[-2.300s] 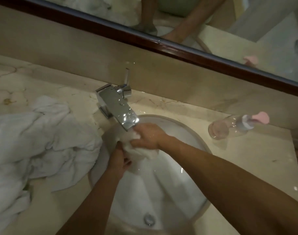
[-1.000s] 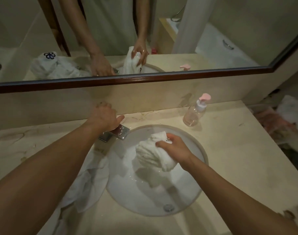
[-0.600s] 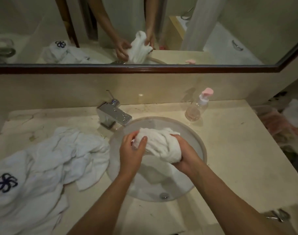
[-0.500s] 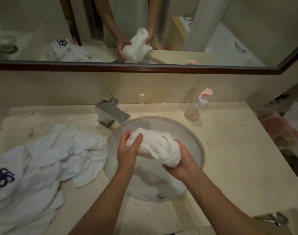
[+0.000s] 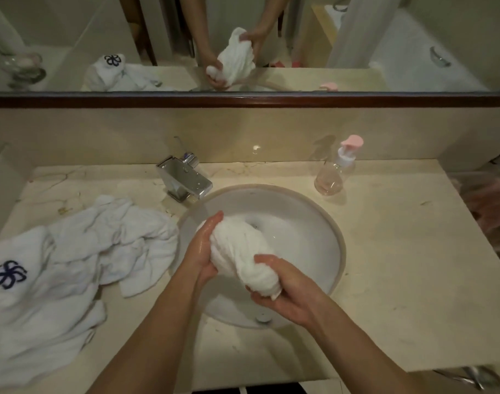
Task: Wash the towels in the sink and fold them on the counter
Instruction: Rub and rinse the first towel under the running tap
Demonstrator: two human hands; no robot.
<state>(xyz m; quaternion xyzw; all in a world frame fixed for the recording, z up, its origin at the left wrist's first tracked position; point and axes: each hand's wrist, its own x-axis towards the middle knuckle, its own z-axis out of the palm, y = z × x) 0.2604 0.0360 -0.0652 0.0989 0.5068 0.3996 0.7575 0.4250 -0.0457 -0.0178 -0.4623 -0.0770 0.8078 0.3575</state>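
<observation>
A bunched wet white towel [image 5: 237,251] hangs above the round white sink [image 5: 308,223]. My left hand [image 5: 202,248] lies along its far left side, fingers nearly straight against the cloth. My right hand [image 5: 283,291] grips the towel's near end, fingers curled round it. A heap of white towels [image 5: 81,257], one with a dark blue flower mark, lies on the counter [image 5: 399,265] left of the sink.
A chrome tap [image 5: 183,179] stands behind the sink's left rim. A clear pump bottle [image 5: 334,172] with a pink head sits at the back right. A mirror with a dark wooden frame [image 5: 243,99] runs along the wall.
My left hand left the tap and came to the towel. The towel has been twisted and stretched between both hands, its near end drawn towards me by my right hand.
</observation>
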